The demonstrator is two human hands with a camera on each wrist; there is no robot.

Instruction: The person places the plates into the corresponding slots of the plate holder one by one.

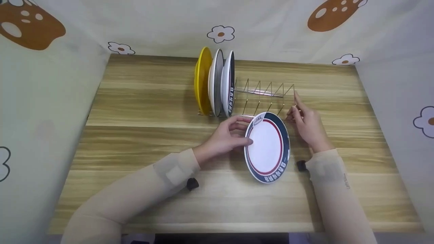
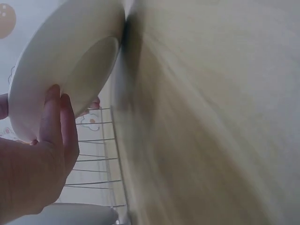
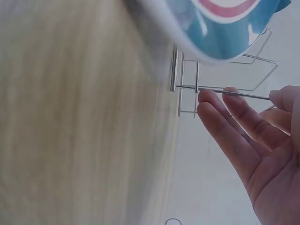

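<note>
My left hand (image 1: 228, 135) pinches the left rim of a white plate (image 1: 265, 145) with a dark blue band and a red ring, thumb on its face. In the left wrist view, fingers (image 2: 61, 122) lie on the plate's pale underside (image 2: 70, 56). The plate is tilted in front of a wire rack (image 1: 259, 92). My right hand (image 1: 310, 125) touches the rack's right end; in the right wrist view its thumb and fingers (image 3: 229, 126) are at the end wire (image 3: 234, 93). Yellow (image 1: 203, 81), grey-white (image 1: 217, 83) and blue-rimmed (image 1: 228, 84) plates stand upright in the rack's left part.
The rack stands on a wood-grain table (image 1: 142, 112). Pale cloth walls (image 1: 162, 30) with flowers and brown shapes enclose the table's back and sides. A small black object (image 1: 192, 184) is beside the left forearm, another (image 1: 301, 165) beside the right wrist.
</note>
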